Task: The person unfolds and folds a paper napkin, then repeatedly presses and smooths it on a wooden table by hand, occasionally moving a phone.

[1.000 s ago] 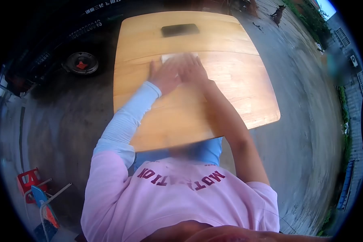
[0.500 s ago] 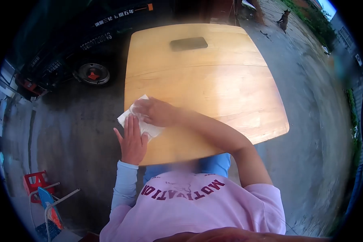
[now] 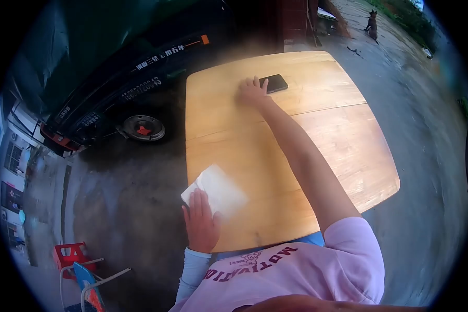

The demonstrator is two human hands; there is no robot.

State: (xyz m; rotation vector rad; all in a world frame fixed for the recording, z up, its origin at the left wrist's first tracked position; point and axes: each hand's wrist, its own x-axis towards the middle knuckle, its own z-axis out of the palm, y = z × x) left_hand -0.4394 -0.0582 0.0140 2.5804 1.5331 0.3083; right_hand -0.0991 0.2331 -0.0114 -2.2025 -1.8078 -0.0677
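Observation:
A wooden table (image 3: pixel 234 130) with rounded corners stands before me. My left hand (image 3: pixel 201 222) lies palm down with its fingers stretched over a white cloth or paper sheet (image 3: pixel 221 192) at the table's near left edge. The sheet is folded in part, and its left corner sticks out past the edge. Near the far side, my right hand (image 3: pixel 253 92) rests at the left end of a dark, flat, phone-like object (image 3: pixel 275 83). Its thumb touches that object and its fingers are apart on the wood.
Beyond the table's left side is a dark vehicle with a wheel (image 3: pixel 144 128). A red stool (image 3: pixel 70 255) and a blue chair (image 3: pixel 84 278) stand at the lower left. An animal (image 3: pixel 372 25) sits on the ground at the far right.
Both hands went from mid-table to the near left with the sheet. My right hand then left it and reached the phone-like object, while my left hand stayed. The view has shifted.

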